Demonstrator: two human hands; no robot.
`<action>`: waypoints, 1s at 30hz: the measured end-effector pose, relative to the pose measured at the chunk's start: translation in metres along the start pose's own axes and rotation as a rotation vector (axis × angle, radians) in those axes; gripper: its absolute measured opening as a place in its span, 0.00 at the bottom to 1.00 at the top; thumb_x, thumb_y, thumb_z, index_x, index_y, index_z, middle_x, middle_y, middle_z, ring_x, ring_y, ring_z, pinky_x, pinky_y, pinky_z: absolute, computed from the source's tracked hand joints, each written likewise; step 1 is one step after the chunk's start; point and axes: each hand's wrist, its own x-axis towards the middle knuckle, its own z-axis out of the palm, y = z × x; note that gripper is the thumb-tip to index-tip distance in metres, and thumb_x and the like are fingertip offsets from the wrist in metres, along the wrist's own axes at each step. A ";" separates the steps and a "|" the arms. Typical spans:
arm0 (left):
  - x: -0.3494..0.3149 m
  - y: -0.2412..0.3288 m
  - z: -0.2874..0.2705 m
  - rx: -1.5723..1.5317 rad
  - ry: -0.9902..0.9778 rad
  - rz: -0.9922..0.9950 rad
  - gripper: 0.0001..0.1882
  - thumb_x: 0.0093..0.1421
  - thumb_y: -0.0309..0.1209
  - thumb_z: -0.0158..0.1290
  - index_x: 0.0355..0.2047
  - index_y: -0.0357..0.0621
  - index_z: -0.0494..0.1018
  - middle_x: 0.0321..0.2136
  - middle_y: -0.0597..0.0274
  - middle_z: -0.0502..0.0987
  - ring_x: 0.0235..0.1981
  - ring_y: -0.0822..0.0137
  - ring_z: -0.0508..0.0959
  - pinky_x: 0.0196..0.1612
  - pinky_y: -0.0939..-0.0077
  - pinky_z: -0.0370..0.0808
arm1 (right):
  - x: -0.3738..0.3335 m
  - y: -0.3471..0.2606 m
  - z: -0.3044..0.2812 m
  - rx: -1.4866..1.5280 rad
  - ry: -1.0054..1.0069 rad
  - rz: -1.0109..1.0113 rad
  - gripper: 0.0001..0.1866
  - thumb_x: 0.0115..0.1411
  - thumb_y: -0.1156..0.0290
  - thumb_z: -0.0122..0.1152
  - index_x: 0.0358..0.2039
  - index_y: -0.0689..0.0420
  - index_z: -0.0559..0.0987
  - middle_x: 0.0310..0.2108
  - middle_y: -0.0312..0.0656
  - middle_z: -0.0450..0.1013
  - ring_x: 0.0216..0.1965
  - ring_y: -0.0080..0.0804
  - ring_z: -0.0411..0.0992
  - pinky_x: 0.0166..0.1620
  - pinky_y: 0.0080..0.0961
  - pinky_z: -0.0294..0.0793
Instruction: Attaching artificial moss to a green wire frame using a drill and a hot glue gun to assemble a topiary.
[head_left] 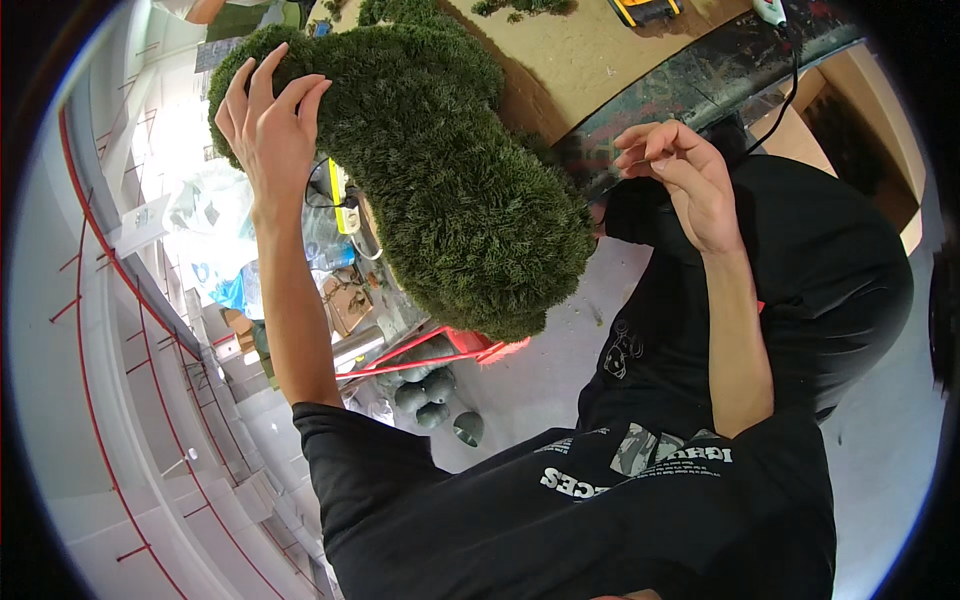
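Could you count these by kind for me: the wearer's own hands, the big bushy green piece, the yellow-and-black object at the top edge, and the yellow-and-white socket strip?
Hands: 2 (left hand, right hand)
Bushy green piece: 1
Yellow-and-black object: 1
Socket strip: 1
Total: 5

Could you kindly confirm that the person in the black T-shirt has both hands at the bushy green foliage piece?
Not quite: the head view shows only the left hand at the bushy green foliage piece, while the right hand is held apart from it, to its right. The T-shirt is indeed black.
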 end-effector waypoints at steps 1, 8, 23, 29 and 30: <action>-0.001 0.000 0.001 -0.004 -0.004 -0.001 0.07 0.61 0.42 0.67 0.34 0.58 0.89 0.57 0.68 0.81 0.62 0.53 0.73 0.66 0.52 0.61 | 0.000 -0.001 -0.002 -0.014 -0.011 0.005 0.05 0.65 0.77 0.51 0.40 0.59 0.74 0.53 0.52 0.75 0.50 0.36 0.77 0.57 0.35 0.75; -0.003 0.005 0.005 0.117 -0.001 0.021 0.08 0.64 0.40 0.64 0.35 0.52 0.85 0.55 0.65 0.80 0.63 0.53 0.72 0.67 0.51 0.61 | -0.001 0.000 -0.002 -0.025 -0.013 0.007 0.04 0.65 0.77 0.52 0.40 0.59 0.75 0.53 0.51 0.75 0.50 0.36 0.77 0.57 0.35 0.75; -0.076 0.032 -0.047 -0.270 -0.086 -0.296 0.01 0.65 0.25 0.61 0.36 0.44 0.80 0.40 0.60 0.83 0.50 0.54 0.79 0.58 0.61 0.73 | -0.001 0.003 -0.002 -0.040 -0.014 0.021 0.04 0.66 0.77 0.53 0.40 0.59 0.74 0.53 0.52 0.75 0.51 0.36 0.77 0.57 0.34 0.75; -0.094 0.048 -0.049 -0.839 -0.078 -0.831 0.19 0.79 0.36 0.43 0.30 0.40 0.70 0.27 0.64 0.73 0.31 0.72 0.72 0.39 0.71 0.70 | 0.001 0.004 0.001 -0.042 -0.015 0.025 0.04 0.66 0.77 0.52 0.40 0.59 0.74 0.53 0.53 0.75 0.51 0.36 0.77 0.57 0.35 0.76; -0.095 0.048 -0.041 -0.880 -0.136 -0.855 0.20 0.79 0.37 0.43 0.30 0.40 0.70 0.25 0.65 0.72 0.30 0.72 0.72 0.38 0.71 0.69 | 0.001 0.004 0.001 -0.041 -0.014 0.022 0.04 0.66 0.77 0.52 0.40 0.59 0.74 0.53 0.53 0.75 0.51 0.36 0.77 0.57 0.35 0.76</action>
